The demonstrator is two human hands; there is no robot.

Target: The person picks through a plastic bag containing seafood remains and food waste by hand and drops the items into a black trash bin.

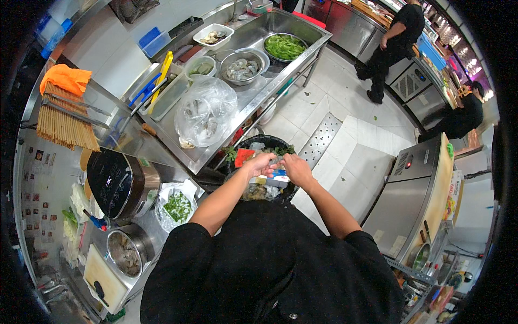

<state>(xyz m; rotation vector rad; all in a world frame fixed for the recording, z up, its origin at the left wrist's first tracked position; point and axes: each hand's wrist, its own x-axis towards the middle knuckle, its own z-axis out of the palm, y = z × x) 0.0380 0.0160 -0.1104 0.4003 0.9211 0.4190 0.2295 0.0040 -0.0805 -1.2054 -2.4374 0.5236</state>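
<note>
Above a black-lined waste bin (263, 141), my left hand (260, 165) and my right hand (298, 169) come together. Between their fingertips they grip a small greyish translucent piece (276, 160), which looks like a raw shrimp; the fingers partly cover it. Under them the bin contains leafy greens (285, 150), a red packet (244, 156), a carton (269, 181) and crumpled clear plastic. On the steel sink counter ahead, a metal bowl (242, 79) holds more raw shrimp. A knotted clear plastic bag (206, 111) with greyish contents lies nearer me.
Sliced green vegetables fill a bowl (285, 47) in the sink. To my left stand a black-topped cooker (109, 184), a steel pot (128, 251) and a cutting board (104, 277). Two people in black (398, 38) (465, 107) are at the right. A perforated drain cover (319, 139) crosses the tiled floor.
</note>
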